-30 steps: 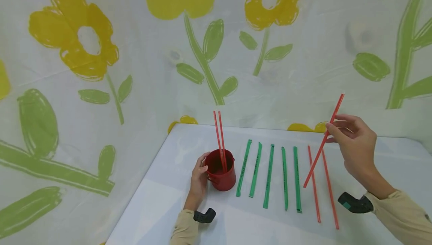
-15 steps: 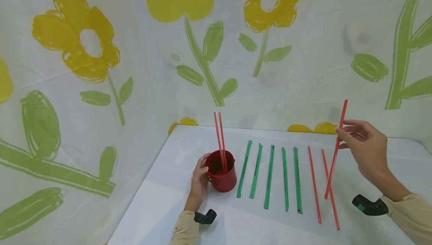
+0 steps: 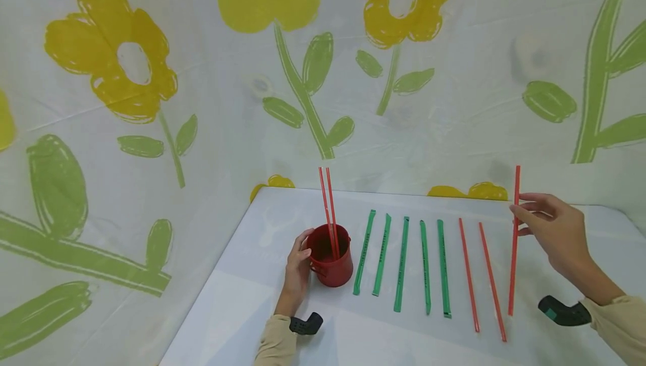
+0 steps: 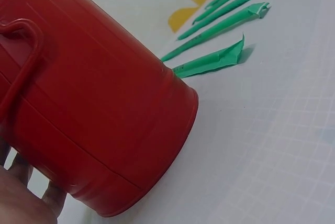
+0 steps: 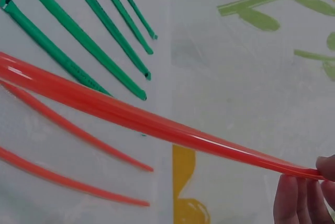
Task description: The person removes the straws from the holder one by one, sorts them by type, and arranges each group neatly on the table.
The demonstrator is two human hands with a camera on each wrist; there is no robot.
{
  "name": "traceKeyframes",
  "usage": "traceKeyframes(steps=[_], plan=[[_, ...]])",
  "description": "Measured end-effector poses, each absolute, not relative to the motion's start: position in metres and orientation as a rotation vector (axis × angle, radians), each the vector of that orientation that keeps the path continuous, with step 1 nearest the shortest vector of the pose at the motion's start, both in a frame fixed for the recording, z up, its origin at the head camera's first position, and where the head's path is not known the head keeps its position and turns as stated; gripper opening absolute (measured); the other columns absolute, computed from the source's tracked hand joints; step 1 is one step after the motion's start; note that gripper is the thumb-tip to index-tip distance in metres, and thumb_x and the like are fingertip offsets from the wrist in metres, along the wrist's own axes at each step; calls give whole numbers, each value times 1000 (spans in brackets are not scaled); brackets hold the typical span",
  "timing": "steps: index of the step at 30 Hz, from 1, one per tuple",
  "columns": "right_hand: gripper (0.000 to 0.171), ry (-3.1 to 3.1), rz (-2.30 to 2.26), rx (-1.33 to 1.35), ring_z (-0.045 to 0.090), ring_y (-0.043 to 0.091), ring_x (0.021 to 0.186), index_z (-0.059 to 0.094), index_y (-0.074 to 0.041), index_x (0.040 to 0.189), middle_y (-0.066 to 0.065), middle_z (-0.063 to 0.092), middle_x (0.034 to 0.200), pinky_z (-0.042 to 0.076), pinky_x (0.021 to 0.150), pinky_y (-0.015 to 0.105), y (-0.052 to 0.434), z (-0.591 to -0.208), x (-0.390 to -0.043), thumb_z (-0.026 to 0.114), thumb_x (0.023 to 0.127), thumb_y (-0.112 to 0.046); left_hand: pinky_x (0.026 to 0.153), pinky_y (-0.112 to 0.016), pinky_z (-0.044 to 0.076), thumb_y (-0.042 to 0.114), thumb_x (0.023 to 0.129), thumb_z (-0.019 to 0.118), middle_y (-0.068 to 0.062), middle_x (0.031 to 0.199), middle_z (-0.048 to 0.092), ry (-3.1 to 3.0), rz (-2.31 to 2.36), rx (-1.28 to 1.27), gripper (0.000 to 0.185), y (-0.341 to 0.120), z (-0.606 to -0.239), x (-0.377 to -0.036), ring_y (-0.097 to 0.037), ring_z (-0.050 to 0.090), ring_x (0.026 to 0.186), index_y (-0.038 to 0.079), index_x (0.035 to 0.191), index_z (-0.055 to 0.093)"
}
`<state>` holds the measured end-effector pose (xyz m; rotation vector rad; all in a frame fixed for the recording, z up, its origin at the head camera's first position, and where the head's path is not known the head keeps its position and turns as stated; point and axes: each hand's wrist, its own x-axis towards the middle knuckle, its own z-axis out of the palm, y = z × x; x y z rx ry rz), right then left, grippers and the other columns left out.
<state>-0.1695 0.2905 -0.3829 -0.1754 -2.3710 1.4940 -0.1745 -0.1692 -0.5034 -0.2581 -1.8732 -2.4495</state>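
My left hand [image 3: 296, 270] holds the side of a small red metal bucket [image 3: 337, 272], fingers around its wall. The bucket stands upright on the table; its wire handle [image 4: 34, 51] hangs down in the left wrist view. Two red drinking straws [image 3: 330, 203] lean inside it and stick out above the rim. Over the right part of the table, my right hand [image 3: 557, 234] pinches another red straw [image 3: 513, 265] between thumb and fingertips near its upper part. That straw points almost straight away from me. Just left of it, two loose red straws [image 3: 468, 276] lie side by side.
Several green wrapped straws [image 3: 401, 265] lie in a row on the white table [image 3: 242, 310] between bucket and red straws. A flower-printed cloth [image 3: 222, 74] hangs behind and to the left. A black wrist camera [image 3: 307, 324] sits on each forearm.
My right hand has moved right and a little lower with its straw, past the two loose red ones, and the straw has turned from slanted to nearly straight. The left hand stays on the bucket.
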Motion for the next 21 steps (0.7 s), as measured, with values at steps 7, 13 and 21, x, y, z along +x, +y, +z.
traceKeyframes(steps=[7, 13, 21], plan=[[43, -2459, 1428, -172, 60, 0, 63, 51, -1, 120, -19, 55, 82, 51, 55, 19, 301, -394, -171, 61, 90, -30, 104, -49, 25, 21, 87, 37, -12, 138, 44, -1871, -2452, -259, 58, -169, -504, -175, -30, 36, 128, 5, 143, 33], [55, -2551, 1377, -205, 62, 3, 62, 47, 4, 127, -12, 55, 86, 51, 56, 19, 307, -403, -173, 60, 91, -35, 104, -48, 24, 20, 86, 37, -11, 138, 44, -1863, -2455, -252, 60, -169, -504, -175, -29, 37, 128, 3, 143, 32], [60, -2652, 1343, -209, 63, 8, 61, 46, 8, 129, 25, 57, 105, 51, 56, 20, 316, -418, -175, 57, 92, -39, 105, -49, 23, 19, 86, 37, -9, 137, 45, -1866, -2449, -243, 60, -168, -503, -173, -26, 36, 128, 1, 143, 31]])
